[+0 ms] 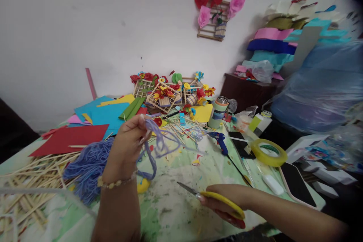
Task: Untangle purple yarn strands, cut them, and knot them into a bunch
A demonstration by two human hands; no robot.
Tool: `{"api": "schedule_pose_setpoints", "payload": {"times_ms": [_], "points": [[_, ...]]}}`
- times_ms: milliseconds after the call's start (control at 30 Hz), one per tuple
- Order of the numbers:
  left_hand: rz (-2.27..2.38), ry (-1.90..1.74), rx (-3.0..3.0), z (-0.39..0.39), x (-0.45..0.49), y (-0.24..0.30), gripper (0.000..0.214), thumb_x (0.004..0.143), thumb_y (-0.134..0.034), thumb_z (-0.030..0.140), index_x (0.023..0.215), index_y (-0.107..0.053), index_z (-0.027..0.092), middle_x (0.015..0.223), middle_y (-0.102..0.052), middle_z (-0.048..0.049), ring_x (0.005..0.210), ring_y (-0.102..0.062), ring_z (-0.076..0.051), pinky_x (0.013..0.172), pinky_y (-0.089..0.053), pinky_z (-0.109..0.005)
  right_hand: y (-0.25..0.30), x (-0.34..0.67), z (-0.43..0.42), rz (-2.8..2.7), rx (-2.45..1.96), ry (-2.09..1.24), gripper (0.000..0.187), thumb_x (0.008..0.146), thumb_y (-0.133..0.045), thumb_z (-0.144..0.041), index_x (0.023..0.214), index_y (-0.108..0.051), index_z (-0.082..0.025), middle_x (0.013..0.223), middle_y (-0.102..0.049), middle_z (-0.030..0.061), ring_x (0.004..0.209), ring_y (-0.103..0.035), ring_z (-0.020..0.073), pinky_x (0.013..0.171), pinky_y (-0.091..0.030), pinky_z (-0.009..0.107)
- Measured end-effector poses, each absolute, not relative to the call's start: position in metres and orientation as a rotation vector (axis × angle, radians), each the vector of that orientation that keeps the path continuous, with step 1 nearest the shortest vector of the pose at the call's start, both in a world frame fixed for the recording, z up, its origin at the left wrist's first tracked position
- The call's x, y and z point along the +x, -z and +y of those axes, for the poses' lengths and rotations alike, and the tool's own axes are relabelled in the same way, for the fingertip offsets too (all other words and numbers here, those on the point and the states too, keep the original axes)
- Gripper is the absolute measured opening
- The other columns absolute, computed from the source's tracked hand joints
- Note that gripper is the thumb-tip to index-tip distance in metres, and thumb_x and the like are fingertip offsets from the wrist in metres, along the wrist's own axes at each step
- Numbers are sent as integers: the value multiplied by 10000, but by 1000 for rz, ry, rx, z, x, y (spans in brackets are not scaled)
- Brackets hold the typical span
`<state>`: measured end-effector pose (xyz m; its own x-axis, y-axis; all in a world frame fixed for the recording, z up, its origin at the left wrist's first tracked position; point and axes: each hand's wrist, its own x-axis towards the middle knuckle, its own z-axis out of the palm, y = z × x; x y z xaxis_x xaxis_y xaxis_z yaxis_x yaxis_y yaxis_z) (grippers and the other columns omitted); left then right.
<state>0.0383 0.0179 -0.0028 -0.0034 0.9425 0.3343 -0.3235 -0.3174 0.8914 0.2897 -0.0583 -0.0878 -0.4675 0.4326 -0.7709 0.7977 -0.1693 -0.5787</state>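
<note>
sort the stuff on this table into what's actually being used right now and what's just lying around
In use: left hand holding purple yarn; right hand holding scissors.
Lying about: glue gun, tape roll, wooden sticks, paper sheets, phone.

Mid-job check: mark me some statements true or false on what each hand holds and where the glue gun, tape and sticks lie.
1. The left hand pinches purple yarn. True.
2. The right hand holds the glue gun. False: it holds yellow-handled scissors; the glue gun lies on the table.
3. The scissors are closed on the yarn. False: the blades point left below it, apart from it.
4. A tape roll lies to the right of the glue gun. True.
5. The sticks are piled at the table's right edge. False: they lie at the left, beside the yarn bundle.
</note>
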Motion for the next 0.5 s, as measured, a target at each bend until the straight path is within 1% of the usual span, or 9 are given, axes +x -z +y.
{"api": "schedule_pose_setpoints", "payload": {"times_ms": [100,167,200,267,300,333,400,500], "points": [[858,-1536,1245,26,26,3,220,613,-671,203,508,-480,178,430,-390,55,372,-277,-49,363,-181,-194,99,294,-59,1845,1569,1684,661,866,-251,-693,544,-453,-152,375,-432,-8,280,-428,100,334,-344,200],[907,-1539,1285,32,22,5,251,658,-653,236,493,-473,179,402,-362,54,366,-268,-56,360,-186,-194,105,299,-53,1879,1806,1536,581,842,-322,-697,701,-488,-158,461,-485,-10,337,-475,127,362,-365,225],[928,-1541,1308,35,21,7,264,679,-642,244,485,-476,177,399,-360,51,369,-273,-59,363,-194,-193,109,303,-48,1928,1937,1363,544,819,-390,-691,775,-498,-160,531,-536,9,408,-527,150,406,-389,240],[968,-1535,1367,40,21,10,283,713,-623,249,475,-492,169,409,-371,41,386,-295,-65,377,-212,-191,117,310,-35,2021,2164,919,490,770,-529,-637,873,-516,-158,710,-626,72,617,-617,211,528,-421,270],[978,-1526,1397,42,22,11,286,721,-619,250,474,-503,165,420,-386,35,396,-308,-67,385,-221,-190,122,313,-28,2047,2236,736,465,759,-572,-592,902,-527,-152,802,-648,103,722,-631,240,585,-422,282],[982,-1516,1422,44,22,13,284,723,-620,254,477,-513,163,431,-400,31,404,-317,-69,392,-228,-190,126,315,-22,2048,2294,619,440,764,-587,-545,934,-535,-143,878,-654,129,803,-631,264,629,-419,293],[981,-1488,1461,45,24,15,269,720,-627,282,499,-533,162,447,-417,28,412,-322,-72,401,-235,-192,135,317,-10,2008,2385,550,405,801,-567,-448,1028,-523,-117,968,-647,167,887,-623,291,678,-416,313],[976,-1445,1481,45,26,17,287,718,-640,326,511,-526,162,454,-408,31,418,-314,-73,407,-227,-194,145,312,0,2028,2455,539,383,835,-523,-315,1125,-498,-66,1057,-619,205,978,-606,289,753,-423,318]]}}
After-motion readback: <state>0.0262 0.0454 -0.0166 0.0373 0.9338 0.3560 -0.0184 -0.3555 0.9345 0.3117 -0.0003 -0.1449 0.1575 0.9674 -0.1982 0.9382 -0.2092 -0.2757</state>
